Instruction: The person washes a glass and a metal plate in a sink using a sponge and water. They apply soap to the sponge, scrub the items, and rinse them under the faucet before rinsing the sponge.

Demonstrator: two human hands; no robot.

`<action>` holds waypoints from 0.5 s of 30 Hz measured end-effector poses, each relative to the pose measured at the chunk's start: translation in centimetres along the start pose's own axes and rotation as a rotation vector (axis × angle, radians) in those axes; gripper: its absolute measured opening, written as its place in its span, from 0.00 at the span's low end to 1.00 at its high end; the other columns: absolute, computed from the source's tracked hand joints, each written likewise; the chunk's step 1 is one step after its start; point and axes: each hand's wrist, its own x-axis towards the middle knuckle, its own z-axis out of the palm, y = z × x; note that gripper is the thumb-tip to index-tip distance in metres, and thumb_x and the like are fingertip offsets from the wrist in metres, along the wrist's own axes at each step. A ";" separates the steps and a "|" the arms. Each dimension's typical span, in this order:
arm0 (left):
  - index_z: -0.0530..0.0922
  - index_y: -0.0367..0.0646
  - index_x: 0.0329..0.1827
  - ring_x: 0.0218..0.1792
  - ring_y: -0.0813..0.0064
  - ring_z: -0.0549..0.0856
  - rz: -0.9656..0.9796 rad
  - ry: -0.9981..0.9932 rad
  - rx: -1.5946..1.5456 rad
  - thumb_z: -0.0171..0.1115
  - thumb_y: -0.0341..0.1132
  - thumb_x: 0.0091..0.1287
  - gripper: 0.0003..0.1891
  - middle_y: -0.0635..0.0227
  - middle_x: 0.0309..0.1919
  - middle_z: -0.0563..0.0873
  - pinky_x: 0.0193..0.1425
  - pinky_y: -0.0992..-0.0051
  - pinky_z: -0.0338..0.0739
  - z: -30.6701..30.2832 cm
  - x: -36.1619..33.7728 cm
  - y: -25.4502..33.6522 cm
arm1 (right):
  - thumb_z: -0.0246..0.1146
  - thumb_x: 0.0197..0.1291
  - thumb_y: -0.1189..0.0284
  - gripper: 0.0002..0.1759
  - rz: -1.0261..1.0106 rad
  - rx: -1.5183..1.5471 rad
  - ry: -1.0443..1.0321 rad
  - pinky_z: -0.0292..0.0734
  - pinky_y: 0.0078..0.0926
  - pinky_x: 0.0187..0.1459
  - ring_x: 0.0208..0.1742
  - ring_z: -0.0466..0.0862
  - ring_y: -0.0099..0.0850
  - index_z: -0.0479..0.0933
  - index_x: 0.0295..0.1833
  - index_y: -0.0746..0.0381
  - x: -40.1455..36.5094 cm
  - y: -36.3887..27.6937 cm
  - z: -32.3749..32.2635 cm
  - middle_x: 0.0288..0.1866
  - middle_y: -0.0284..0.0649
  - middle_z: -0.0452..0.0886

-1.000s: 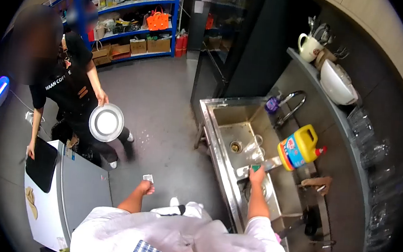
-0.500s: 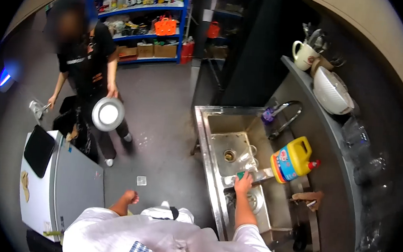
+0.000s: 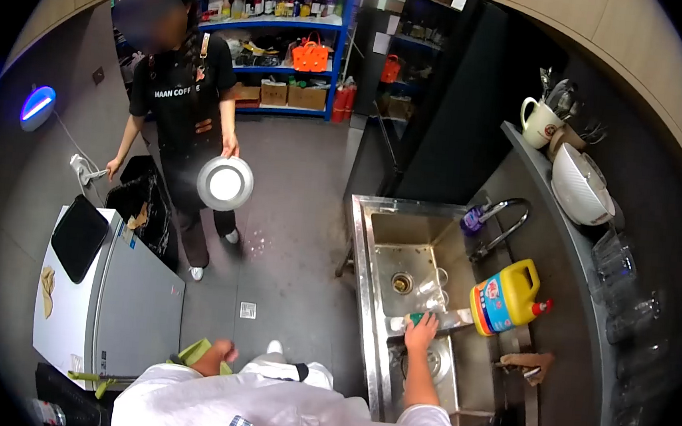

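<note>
My right hand (image 3: pixel 421 331) is at the divider between the two sink basins. Its fingers lie over a small green sponge (image 3: pixel 414 318), which partly shows beneath them. Beside it on the divider are a small white item (image 3: pixel 396 324) and a pale, clear item (image 3: pixel 454 318). In the far basin (image 3: pixel 385 260), a clear glass jug (image 3: pixel 433 288) lies near the drain. My left hand (image 3: pixel 223 352) hangs low by my body, its fingers curled and slightly blurred, with nothing visible in them. A green cloth (image 3: pixel 195 352) is next to it.
A yellow jug of detergent (image 3: pixel 506 298) stands right of the sink by the tap (image 3: pixel 509 218). A shelf (image 3: pixel 571 239) holds bowls, a mug and glasses. At left, a person (image 3: pixel 182 96) holds a round metal lid-like item (image 3: pixel 225 183) near a bin and a white freezer (image 3: pixel 138 293).
The view has shifted, so the sink and person sit further right and lower. My right hand stays at the sponge, its fingers now more over it. My left hand remains low.
</note>
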 end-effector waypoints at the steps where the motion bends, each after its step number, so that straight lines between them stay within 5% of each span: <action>1: 0.76 0.40 0.29 0.20 0.69 0.82 0.083 0.023 -0.071 0.41 0.37 0.69 0.17 0.62 0.21 0.81 0.22 0.68 0.78 0.2 1.5 0.9 | 0.65 0.53 0.63 0.38 -0.008 0.012 0.029 0.54 0.46 0.69 0.68 0.60 0.56 0.61 0.66 0.68 0.0 -0.2 -0.6 0.68 0.56 0.61; 4: 0.75 0.43 0.36 0.22 0.71 0.82 0.209 0.197 -0.156 0.39 0.37 0.69 0.14 0.64 0.25 0.82 0.24 0.70 0.78 2.9 1.4 4.9 | 0.68 0.48 0.66 0.36 -0.028 0.021 0.062 0.61 0.42 0.65 0.63 0.66 0.52 0.66 0.61 0.69 0.3 -0.1 -0.9 0.61 0.55 0.69; 7: 0.74 0.46 0.40 0.24 0.72 0.82 0.190 0.168 -0.050 0.39 0.38 0.69 0.13 0.65 0.28 0.82 0.25 0.70 0.79 4.2 0.4 6.9 | 0.68 0.47 0.67 0.31 0.077 -0.009 0.008 0.68 0.44 0.59 0.58 0.71 0.53 0.68 0.57 0.67 0.9 -1.2 -2.6 0.53 0.54 0.74; 11: 0.75 0.46 0.36 0.23 0.72 0.82 0.058 0.151 -0.021 0.45 0.38 0.68 0.10 0.66 0.26 0.82 0.26 0.68 0.79 4.8 -1.2 5.4 | 0.66 0.46 0.73 0.28 0.131 0.167 0.111 0.71 0.43 0.55 0.50 0.77 0.53 0.70 0.55 0.67 2.0 1.0 -1.1 0.46 0.55 0.78; 15: 0.75 0.41 0.31 0.22 0.69 0.82 -0.114 0.095 -0.027 0.48 0.38 0.66 0.11 0.64 0.24 0.81 0.25 0.66 0.79 2.0 2.1 0.7 | 0.69 0.45 0.70 0.30 0.200 0.343 0.269 0.70 0.43 0.55 0.51 0.76 0.53 0.70 0.56 0.66 1.7 1.1 -3.1 0.48 0.54 0.78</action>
